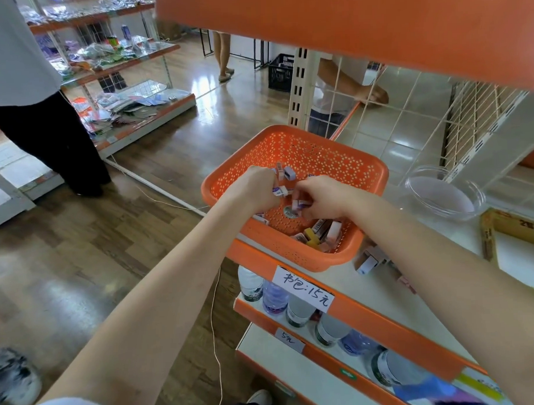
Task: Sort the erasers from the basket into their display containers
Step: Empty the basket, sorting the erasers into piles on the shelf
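**Both hands in the eraser basket**

My left hand [253, 187] is down inside the orange perforated basket [364, 168], clenched around a small bunch of erasers [284, 173]. Some of them stick out past my knuckles, showing purple-and-white sleeves and a barcode. My right hand [323, 197] is just beside it, over the middle of the basket. Its fingers [304, 192] pinch one small pale purple eraser [299, 204] above the round sticker on the basket floor.

A heap of loose erasers [321, 233] lies in the near corner of the basket, under my right wrist. The basket sits on the corner of the white shelf [368, 292], its edge trimmed in orange. A few boxed erasers [369, 259] lie on the shelf just beside the basket's near right side.

Further right on the shelf stands a clear bowl [444, 193], and near it an open cardboard box [488, 234]. Water bottles [273, 296] stand on the shelf below, behind a handwritten price label [305, 289].
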